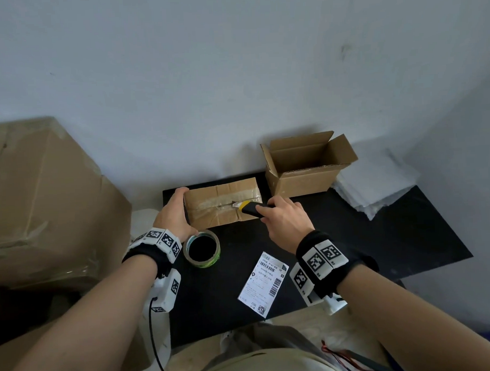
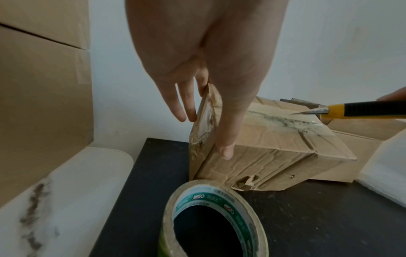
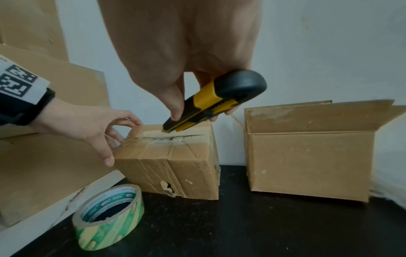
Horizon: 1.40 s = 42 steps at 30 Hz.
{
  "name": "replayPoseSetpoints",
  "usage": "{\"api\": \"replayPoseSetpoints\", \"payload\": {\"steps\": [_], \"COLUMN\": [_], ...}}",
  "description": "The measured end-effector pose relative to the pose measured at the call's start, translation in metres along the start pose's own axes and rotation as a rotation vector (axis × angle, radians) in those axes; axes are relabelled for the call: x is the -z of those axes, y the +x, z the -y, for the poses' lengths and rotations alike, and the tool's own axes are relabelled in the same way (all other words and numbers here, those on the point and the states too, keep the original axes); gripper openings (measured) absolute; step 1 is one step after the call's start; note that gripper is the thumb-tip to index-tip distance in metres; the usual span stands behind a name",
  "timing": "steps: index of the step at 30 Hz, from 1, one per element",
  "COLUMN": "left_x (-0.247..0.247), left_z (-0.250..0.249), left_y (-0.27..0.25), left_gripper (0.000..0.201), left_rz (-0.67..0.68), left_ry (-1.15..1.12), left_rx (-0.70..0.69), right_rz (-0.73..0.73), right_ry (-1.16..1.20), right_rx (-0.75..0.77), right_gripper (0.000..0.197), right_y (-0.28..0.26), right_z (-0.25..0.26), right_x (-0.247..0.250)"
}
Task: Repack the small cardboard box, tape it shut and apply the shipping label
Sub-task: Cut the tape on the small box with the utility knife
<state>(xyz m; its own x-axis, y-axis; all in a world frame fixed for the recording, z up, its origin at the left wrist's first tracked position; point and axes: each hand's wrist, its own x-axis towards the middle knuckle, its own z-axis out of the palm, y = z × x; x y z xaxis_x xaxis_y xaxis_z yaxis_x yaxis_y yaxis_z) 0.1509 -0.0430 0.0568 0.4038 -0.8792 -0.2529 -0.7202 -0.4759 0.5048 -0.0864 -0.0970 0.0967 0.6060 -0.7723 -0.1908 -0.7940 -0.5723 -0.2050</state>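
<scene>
A worn small cardboard box point(image 1: 222, 205) with taped top lies on the black table point(image 1: 351, 237). My left hand point(image 1: 181, 212) grips its left end, thumb on the near face point(image 2: 226, 149) and fingers round the far side. My right hand point(image 1: 267, 213) holds a yellow-and-black utility knife point(image 1: 250, 207). Its blade tip point(image 2: 307, 112) sits in the dark slit along the tape seam point(image 3: 173, 138). A roll of clear tape with a green core point(image 1: 202, 249) lies flat in front of the box. The white shipping label point(image 1: 264, 284) lies nearer me.
A second, open-topped cardboard box point(image 1: 301, 166) stands at the back right against the wall. White foam sheets point(image 1: 377, 186) are stacked to its right. A large cardboard carton point(image 1: 44, 206) sits left of the table.
</scene>
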Motion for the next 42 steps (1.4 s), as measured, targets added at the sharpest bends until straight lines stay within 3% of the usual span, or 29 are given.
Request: {"api": "replayPoseSetpoints", "payload": {"steps": [8, 19, 31, 42], "left_x": [0.001, 0.002, 0.002, -0.001], "left_z": [-0.001, 0.000, 0.001, 0.000], "left_y": [-0.001, -0.003, -0.005, -0.004], "left_gripper": [0.095, 0.095, 0.088, 0.095], "left_rz": [-0.002, 0.002, 0.006, -0.001], "left_ry": [-0.017, -0.053, -0.081, -0.040], "left_rx": [0.001, -0.003, -0.032, -0.033], "right_rz": [0.024, 0.011, 0.041, -0.014], "right_ry": [0.033, 0.020, -0.020, -0.054], "right_rx": [0.083, 0.082, -0.020, -0.129], "right_gripper": [0.037, 0.038, 0.035, 0.035], "right_y": [0.009, 0.014, 0.011, -0.002], "right_z": [0.024, 0.028, 0.019, -0.012], "right_x": [-0.010, -0.013, -0.009, -0.001]}}
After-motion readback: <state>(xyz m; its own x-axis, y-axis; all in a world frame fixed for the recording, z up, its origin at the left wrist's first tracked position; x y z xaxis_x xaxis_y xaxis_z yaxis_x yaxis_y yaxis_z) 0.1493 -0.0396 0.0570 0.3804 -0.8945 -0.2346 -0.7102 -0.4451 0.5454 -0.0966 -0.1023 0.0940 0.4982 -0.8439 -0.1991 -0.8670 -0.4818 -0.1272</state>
